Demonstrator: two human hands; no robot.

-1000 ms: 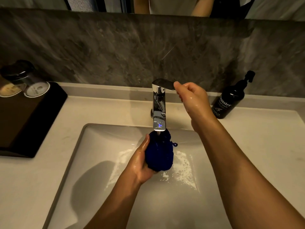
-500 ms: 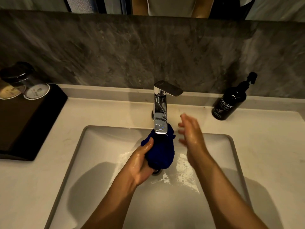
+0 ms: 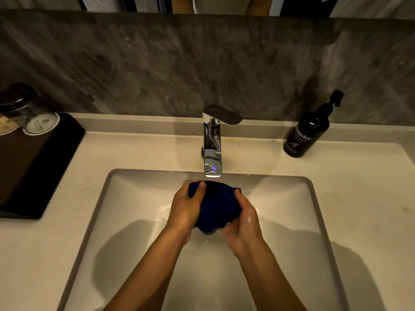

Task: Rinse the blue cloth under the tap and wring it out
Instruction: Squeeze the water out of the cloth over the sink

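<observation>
In the middle of the frame, the left hand (image 3: 183, 207) and the right hand (image 3: 243, 223) both grip the bunched blue cloth (image 3: 214, 206). Their fingers are curled tightly around it, just below the tap (image 3: 213, 142), over the sink (image 3: 314, 198).

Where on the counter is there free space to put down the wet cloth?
Bare pale counter lies right of the basin, in front of the black pump bottle. Another patch lies between the black tray and the basin. Behind the chrome tap it is narrow.

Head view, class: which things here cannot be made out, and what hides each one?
- Drain: head view, covered by the blue cloth and both hands.
- Left hand and right hand fingers: wrapped behind the cloth.
- Glasses on the black tray: cut off by the left edge.
- Small print on the soap bottle: too small.
</observation>
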